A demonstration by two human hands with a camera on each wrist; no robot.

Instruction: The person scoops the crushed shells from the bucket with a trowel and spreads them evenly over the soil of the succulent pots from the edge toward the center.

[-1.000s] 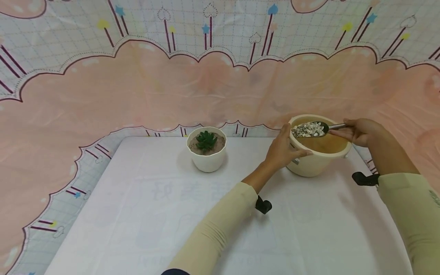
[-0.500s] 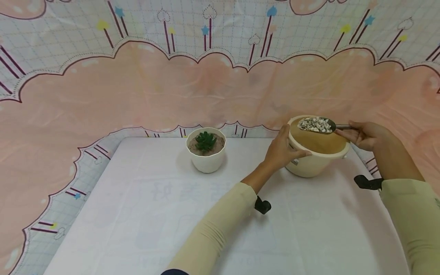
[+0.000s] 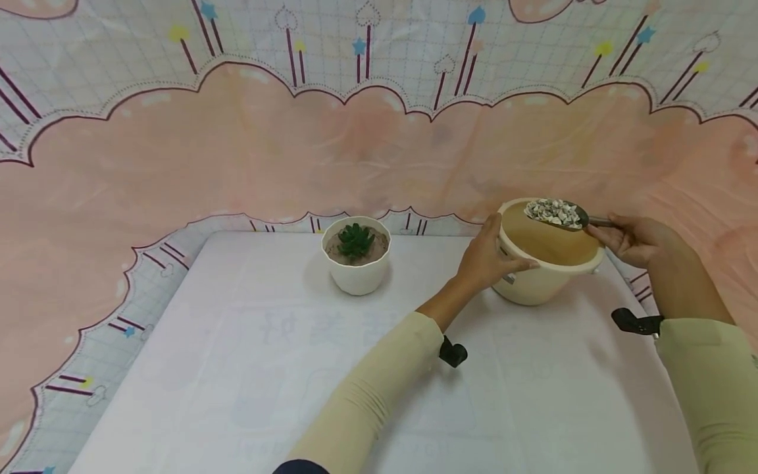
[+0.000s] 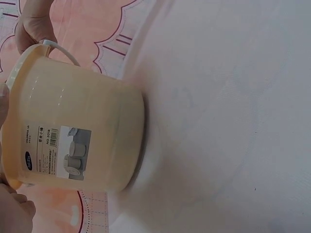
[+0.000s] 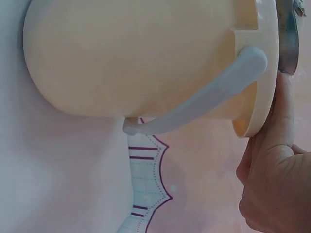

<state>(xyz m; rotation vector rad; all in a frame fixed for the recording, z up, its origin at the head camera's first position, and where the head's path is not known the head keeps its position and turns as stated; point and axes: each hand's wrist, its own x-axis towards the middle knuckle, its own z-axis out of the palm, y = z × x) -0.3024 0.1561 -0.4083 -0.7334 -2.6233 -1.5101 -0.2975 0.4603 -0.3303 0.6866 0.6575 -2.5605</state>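
Observation:
A cream plastic bucket (image 3: 527, 286) with a printed label (image 4: 58, 150) stands at the right back of the table. My left hand (image 3: 488, 258) grips its left rim, the thumb along the near side. In my right hand (image 3: 636, 243) is the handle of a metal scoop (image 3: 581, 217), held level above the bucket's opening. Pale grey and white flakes or chips (image 3: 553, 212) fill the scoop. The bucket's white handle (image 5: 204, 107) hangs down its side in the right wrist view. What lies at the bottom of the bucket is hidden.
A small green succulent in a white pot (image 3: 360, 280) stands left of the bucket, near the back edge. The white-covered table (image 3: 266, 382) reaches forward under my left arm. A patterned pink and white cloth (image 3: 296, 158) hangs behind.
My right hand has drawn the loaded scoop a little to the right and slightly up over the bucket. The left hand keeps its grip on the rim.

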